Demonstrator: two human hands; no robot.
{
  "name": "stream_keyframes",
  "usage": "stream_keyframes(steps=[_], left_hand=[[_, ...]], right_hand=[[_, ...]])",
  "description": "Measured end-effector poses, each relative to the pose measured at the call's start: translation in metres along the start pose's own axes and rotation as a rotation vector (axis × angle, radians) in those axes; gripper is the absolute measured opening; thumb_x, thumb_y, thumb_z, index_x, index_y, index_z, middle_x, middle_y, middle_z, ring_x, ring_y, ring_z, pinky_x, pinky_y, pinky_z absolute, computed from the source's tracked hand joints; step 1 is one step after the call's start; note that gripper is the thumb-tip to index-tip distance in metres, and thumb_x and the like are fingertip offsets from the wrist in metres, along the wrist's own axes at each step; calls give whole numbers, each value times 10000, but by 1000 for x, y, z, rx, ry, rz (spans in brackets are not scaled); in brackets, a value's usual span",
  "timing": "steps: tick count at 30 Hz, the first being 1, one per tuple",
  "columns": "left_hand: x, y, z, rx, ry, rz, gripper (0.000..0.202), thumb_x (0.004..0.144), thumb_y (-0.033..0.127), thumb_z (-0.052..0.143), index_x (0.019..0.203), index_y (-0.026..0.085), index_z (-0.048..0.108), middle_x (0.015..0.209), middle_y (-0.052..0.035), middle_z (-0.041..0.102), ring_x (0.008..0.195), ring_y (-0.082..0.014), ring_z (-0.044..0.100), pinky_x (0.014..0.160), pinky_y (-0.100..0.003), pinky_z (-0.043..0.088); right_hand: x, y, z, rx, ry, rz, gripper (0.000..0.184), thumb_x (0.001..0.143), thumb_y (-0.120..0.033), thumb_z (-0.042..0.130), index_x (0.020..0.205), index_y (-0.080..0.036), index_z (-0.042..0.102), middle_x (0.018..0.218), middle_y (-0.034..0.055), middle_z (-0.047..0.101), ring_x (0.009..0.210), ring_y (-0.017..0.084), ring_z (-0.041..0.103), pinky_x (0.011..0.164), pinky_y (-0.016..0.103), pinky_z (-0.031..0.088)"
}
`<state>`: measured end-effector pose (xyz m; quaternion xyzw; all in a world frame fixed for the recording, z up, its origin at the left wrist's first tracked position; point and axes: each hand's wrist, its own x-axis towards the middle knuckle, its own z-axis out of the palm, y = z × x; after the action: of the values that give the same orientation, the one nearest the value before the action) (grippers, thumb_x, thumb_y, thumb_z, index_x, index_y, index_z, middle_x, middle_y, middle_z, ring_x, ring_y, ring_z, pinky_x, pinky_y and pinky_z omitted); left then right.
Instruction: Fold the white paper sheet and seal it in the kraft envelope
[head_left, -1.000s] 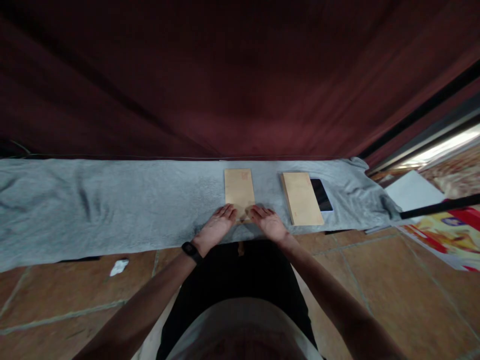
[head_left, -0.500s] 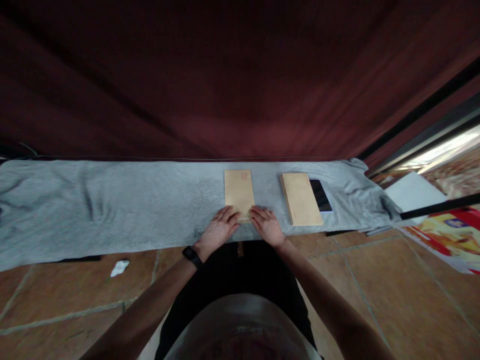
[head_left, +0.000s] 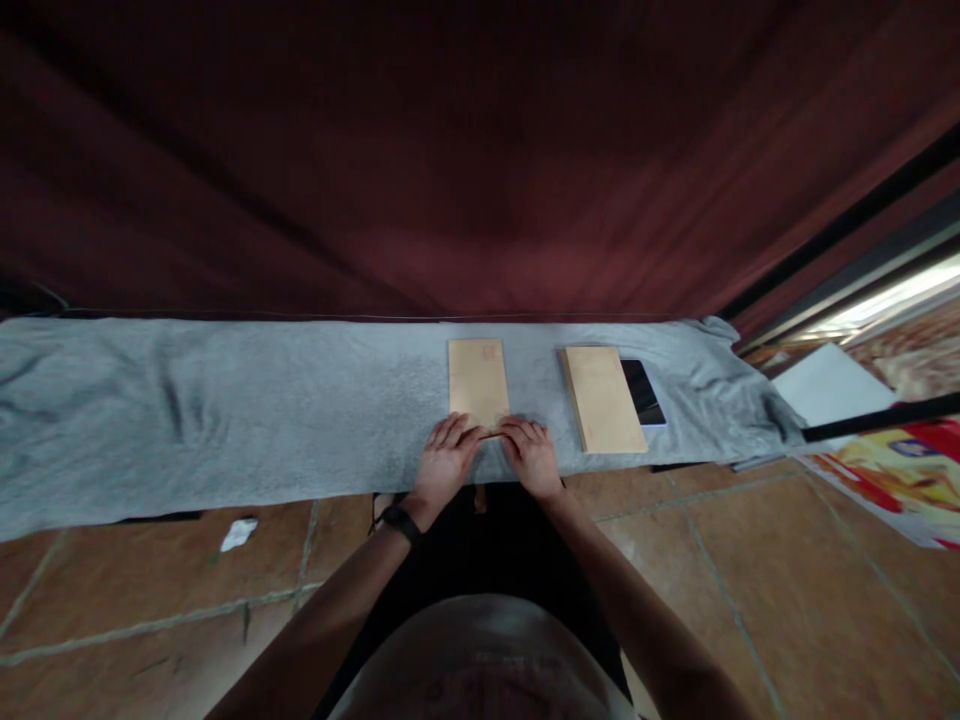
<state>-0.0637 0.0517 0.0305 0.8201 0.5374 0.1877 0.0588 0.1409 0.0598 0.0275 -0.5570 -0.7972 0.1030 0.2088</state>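
A tan paper envelope point(head_left: 477, 378) with a small reddish print in its far right corner lies on a grey cloth. At the envelope's near left corner, my left hand point(head_left: 448, 455) has its fingers bent and closed on the edge. Opposite it, my right hand point(head_left: 531, 455) grips the near right corner in the same way. Between the two hands the near edge shows as a narrow raised or folded strip; my thumbs are partly hidden. To the right of my right hand sits a thick stack of similar tan envelopes point(head_left: 604, 400).
A dark-screened phone or tablet point(head_left: 643, 392) lies partly under the stack's right side. The grey cloth point(head_left: 300, 410) covers a long narrow surface against a dark red curtain point(head_left: 450, 200). On the tiled floor lies a white scrap point(head_left: 239, 534); a red-and-yellow printed box point(head_left: 900, 470) stands at right.
The envelope's near edge, flat under my fingertips before, is now folded up between my hands. My left wrist has turned and shifted right; the stack has stayed put.
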Motion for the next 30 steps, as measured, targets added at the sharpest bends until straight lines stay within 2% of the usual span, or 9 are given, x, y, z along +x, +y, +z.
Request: stream_keyframes(steps=[3,6,10,13,18,22,26,30], left_hand=[[2,0,0,-37,32,-34,327,1013,277,429,1250,229,649,1374,-72,620,1348,-256,497,1130,-462,417],[4,0,1,-64,53,-56,326,1012,256,419,1237,210,649,1355,-73,638,1319,-251,526,1110,-454,431],[3,0,3,-62,41,-54,357,991,195,411,1278,197,623,1379,-83,624,1339,-256,512,1110,-452,427],[1,-1,5,-63,26,-59,402,983,184,397,1340,194,582,1406,-91,604,1364,-259,492,1121,-455,421],[-2,0,6,-62,39,-79,476,970,149,362,1419,200,509,1413,-99,600,1379,-253,489,1137,-470,417],[-9,11,5,-44,51,-25,480,971,145,361,1432,175,494,1491,-107,527,1452,-249,393,1195,-481,355],[-19,24,9,-78,14,18,501,1006,213,344,1501,171,408,1525,-118,487,1449,-226,398,1172,-454,398],[-24,27,11,-48,-11,19,554,1022,333,369,1545,156,334,1547,-141,448,1456,-241,386,1179,-453,381]], right_hand=[[-2,-5,5,-3,43,29,282,1040,-268,442,1215,-207,654,1288,88,656,1135,239,584,978,402,428],[-9,-16,11,-7,91,-22,362,1034,-232,410,1349,-182,583,1390,105,600,1303,257,503,1073,446,401],[-22,-38,20,-16,14,-194,460,1023,-260,420,1468,-162,479,1525,90,484,1448,241,368,1193,457,316],[-27,-48,25,-39,-24,-203,509,1020,-298,440,1493,-112,441,1540,115,459,1463,237,355,1216,434,301],[-28,-46,26,-74,-43,-203,513,1028,-304,437,1504,-114,426,1546,117,448,1445,235,388,1223,443,299],[-30,-44,28,-65,-36,-208,493,1015,-271,438,1480,-109,461,1515,129,489,1434,246,407,1217,466,310],[-33,-44,31,-76,-23,-205,479,966,-174,455,1432,-83,516,1442,163,561,1411,267,439,1205,496,318],[-35,-42,27,-91,-39,-209,538,947,-193,482,1477,-104,466,1489,145,516,1423,280,413,1197,511,320]])
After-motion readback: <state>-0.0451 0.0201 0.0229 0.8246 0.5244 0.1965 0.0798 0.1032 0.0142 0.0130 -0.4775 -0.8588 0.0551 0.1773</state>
